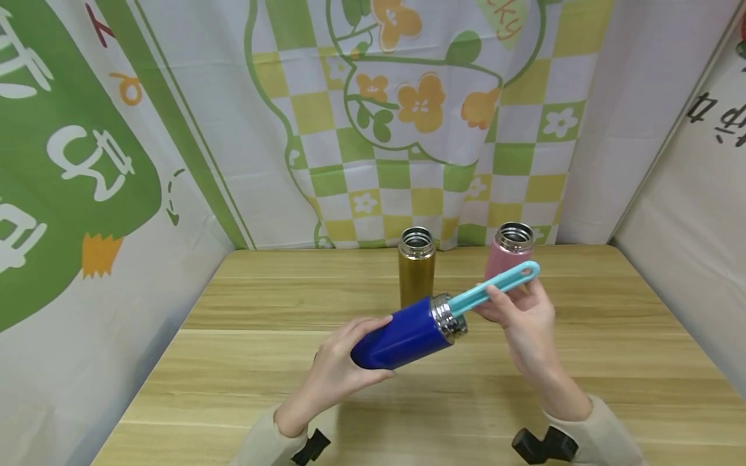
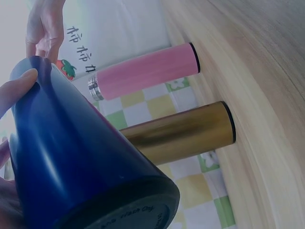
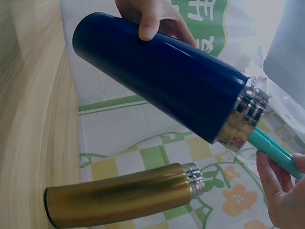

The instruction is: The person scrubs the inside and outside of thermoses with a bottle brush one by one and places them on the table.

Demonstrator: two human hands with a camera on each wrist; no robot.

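Note:
My left hand (image 1: 338,362) grips a dark blue thermos bottle (image 1: 402,336) round its lower body. The bottle is tilted above the table, its shiny steel neck (image 3: 245,114) toward my right hand. From that neck sticks the turquoise handle of a bottle brush (image 1: 495,288), slotted and with a hole at its end. The brush's other end is hidden inside the bottle. My right hand (image 1: 531,330) pinches the handle between thumb and fingers, near the outer end. In the left wrist view, the dark base of the blue bottle (image 2: 90,129) faces the camera.
Behind the blue bottle stands a gold thermos bottle (image 1: 416,278), upright with an uncovered neck. A pink thermos bottle (image 1: 498,262) stands to its right, partly behind my right hand. The wooden table (image 1: 262,291) ends at a patterned cloth backdrop (image 1: 396,168), with cloth at both sides.

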